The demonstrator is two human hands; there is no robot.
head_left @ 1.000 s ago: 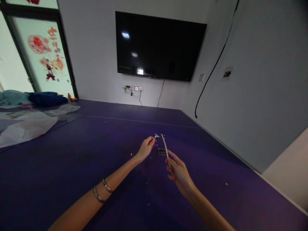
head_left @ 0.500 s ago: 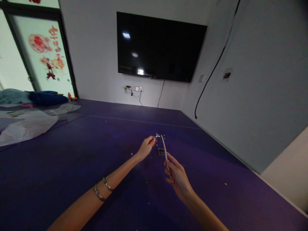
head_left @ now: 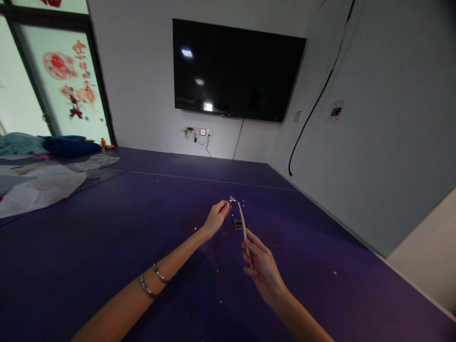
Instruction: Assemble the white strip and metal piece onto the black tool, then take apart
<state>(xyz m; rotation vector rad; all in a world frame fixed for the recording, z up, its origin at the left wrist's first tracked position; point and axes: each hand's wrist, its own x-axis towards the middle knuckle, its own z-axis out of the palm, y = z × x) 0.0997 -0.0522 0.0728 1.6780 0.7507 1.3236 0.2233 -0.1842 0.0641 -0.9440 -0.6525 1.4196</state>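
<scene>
My left hand [head_left: 215, 217] is closed, thumb and fingers pinching a small shiny silver piece [head_left: 231, 200] whose kind I cannot make out. In my right hand [head_left: 261, 259] is a thin, pale, slightly curved rod [head_left: 241, 218], gripped near its lower end and pointing upward. The rod's top end is close to the silver piece; whether they touch I cannot tell. Just behind the rod, a small dark rectangular object [head_left: 237, 223] lies on the purple floor [head_left: 171, 294], partly hidden by the rod.
Small white scraps [head_left: 195, 228] are scattered on the floor. To the left lie white plastic sheeting [head_left: 53, 187] and dark blue cloth [head_left: 71, 145]. A black television [head_left: 238, 71] hangs on the wall ahead, and a black cable [head_left: 313, 109] hangs down along the right wall.
Both hands have shifted very slightly to the left, and the rod's top end has dipped a little. Each hand keeps its grip.
</scene>
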